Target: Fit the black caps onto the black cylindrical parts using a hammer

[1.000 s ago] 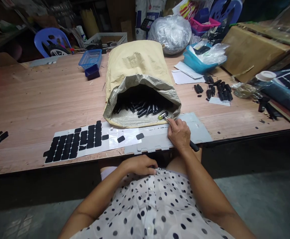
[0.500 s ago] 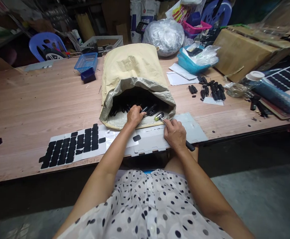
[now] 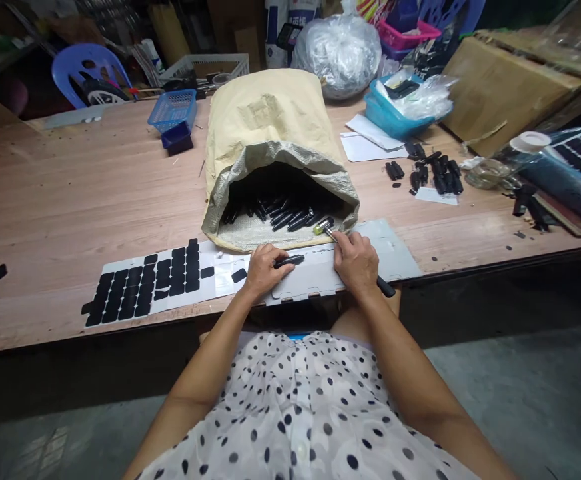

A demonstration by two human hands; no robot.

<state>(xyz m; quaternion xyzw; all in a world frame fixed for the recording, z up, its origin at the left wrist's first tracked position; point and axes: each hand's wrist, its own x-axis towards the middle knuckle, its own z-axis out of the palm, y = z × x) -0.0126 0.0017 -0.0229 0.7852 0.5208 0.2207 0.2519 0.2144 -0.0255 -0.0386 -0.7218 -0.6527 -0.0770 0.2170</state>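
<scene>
My left hand (image 3: 265, 270) is closed on a slim black handle-like piece (image 3: 290, 261) just above the grey cardboard sheet (image 3: 315, 275). In my right hand (image 3: 358, 261) is a small hammer (image 3: 326, 230); its yellowish-tipped head lies at the lip of the sack and its black grip sticks out below my palm. The cream woven sack (image 3: 270, 110) lies with its mouth towards me. Several similar black pieces (image 3: 288, 217) are heaped inside it, and its depth is in shadow. A loose black rounded patch (image 3: 239, 275) is left of my left hand.
A white sheet with black patches (image 3: 135, 287) lies along the front edge to the left. At right are black parts (image 3: 438, 172), a blue basin (image 3: 395, 117) and a cardboard box (image 3: 513, 90). Blue baskets (image 3: 173, 110) stand behind at left.
My left hand has come out of the sack's mouth towards me, bringing one black piece with it. My right hand keeps the hammer in about the same place. The view has shifted slightly.
</scene>
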